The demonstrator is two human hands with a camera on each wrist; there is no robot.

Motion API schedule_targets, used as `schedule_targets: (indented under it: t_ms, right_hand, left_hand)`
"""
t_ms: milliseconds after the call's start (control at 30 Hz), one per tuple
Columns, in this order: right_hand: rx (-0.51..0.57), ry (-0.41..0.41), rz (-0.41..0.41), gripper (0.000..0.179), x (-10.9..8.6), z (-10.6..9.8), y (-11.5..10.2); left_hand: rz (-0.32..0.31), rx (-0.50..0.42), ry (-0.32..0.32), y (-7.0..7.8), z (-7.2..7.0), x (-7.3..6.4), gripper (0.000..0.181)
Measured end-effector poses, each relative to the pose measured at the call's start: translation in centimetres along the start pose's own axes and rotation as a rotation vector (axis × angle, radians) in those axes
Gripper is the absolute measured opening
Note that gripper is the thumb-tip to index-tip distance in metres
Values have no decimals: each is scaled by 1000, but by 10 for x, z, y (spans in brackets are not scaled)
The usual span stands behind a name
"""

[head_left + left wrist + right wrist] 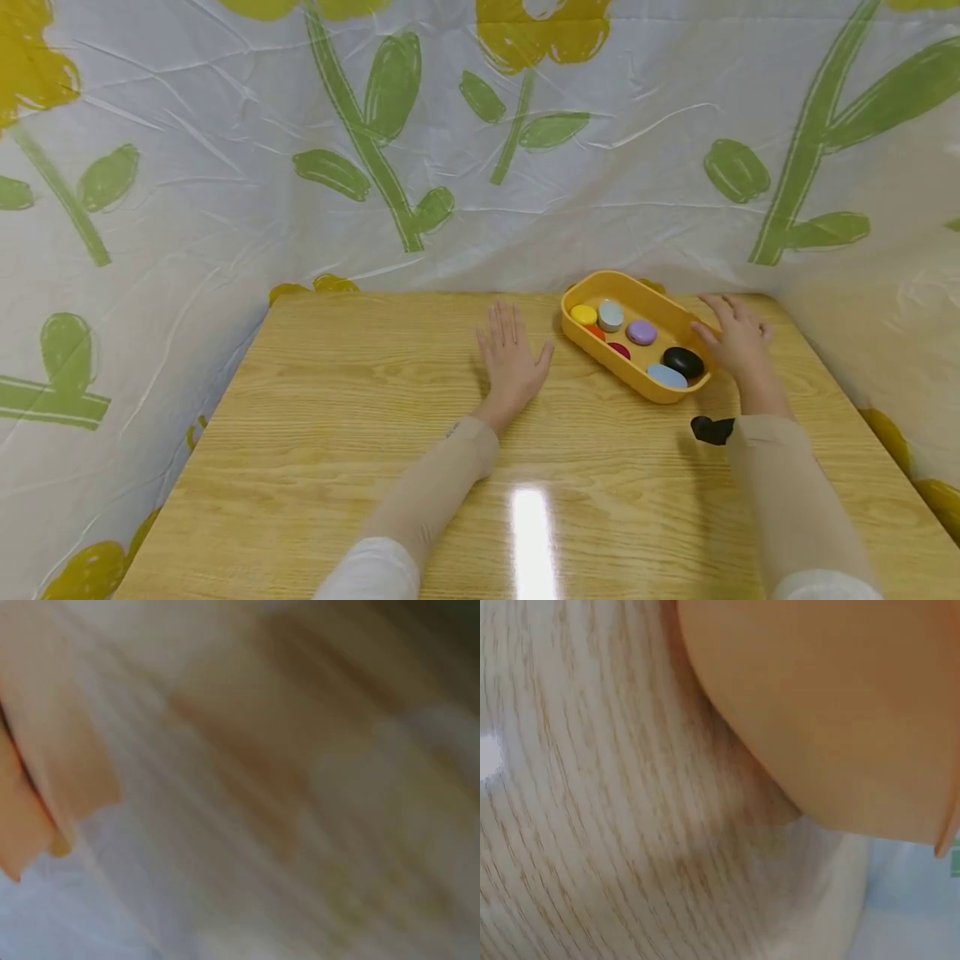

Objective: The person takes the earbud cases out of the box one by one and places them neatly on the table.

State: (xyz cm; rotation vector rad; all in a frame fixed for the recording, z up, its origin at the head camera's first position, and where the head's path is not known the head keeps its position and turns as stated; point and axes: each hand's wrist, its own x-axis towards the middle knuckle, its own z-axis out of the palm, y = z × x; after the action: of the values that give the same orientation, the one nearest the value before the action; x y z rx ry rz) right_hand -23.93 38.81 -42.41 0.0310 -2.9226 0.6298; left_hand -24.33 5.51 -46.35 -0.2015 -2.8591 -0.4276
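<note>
- Orange walls are enclosing the oblong tray point(600, 347), which is sitting toward the far right of the table point(337, 417), slanting, its near end pointing right.
- Your left hand point(513, 364) is stretching palm down to the left of the tray, fingers straight and spreading wide, thumb standing out toward the tray but apart from it.
- Your right hand point(738, 337) is hovering at the tray's right end, its fingers bending gently and standing wide of the thumb, which is reaching the rim; whether it is touching, you cannot tell.
- At the tray's far-left end, a yellow piece point(583, 314) and a pale grey piece point(611, 316) are lying side by side.
- An orange-red piece point(595, 332) and a dark red piece point(619, 350) are showing only partly behind the near wall.
- A purple piece point(641, 332) is resting mid-tray, while a black piece point(683, 362) and a light blue piece point(667, 377) are lying close together at the right end.
- Your beige sleeves point(780, 483) are covering both forearms, and a small black object point(711, 430) is jutting out beside your right wrist.
- A white curtain point(487, 217) printed with yellow flowers is hanging behind.
- Your left wrist view is blurring heavily.
</note>
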Motion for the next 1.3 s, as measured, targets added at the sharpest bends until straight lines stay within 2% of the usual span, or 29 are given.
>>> schedule_targets:
  t_ms: [267,433,600,800,1033,1300]
  right_hand:
    - [-6,-26,44,60,5,7,15]
    - [2,-51,65,64,6,6,18]
    - [-4,-93,97,67,7,8,19]
    - [-10,-133,128,71,7,9,21]
    - [-18,-204,144,71,6,9,19]
    - [-50,-245,128,70,4,7,17]
  left_hand:
    - [-71,10,-9,37,24,2,84]
    - [-109,-33,-19,63,35,1,86]
    - [-182,-93,-52,84,37,-1,91]
    - [-262,-37,-144,105,35,-1,98]
    - [-301,-28,-195,121,35,0,97]
    - [-321,-38,-191,120,35,1,96]
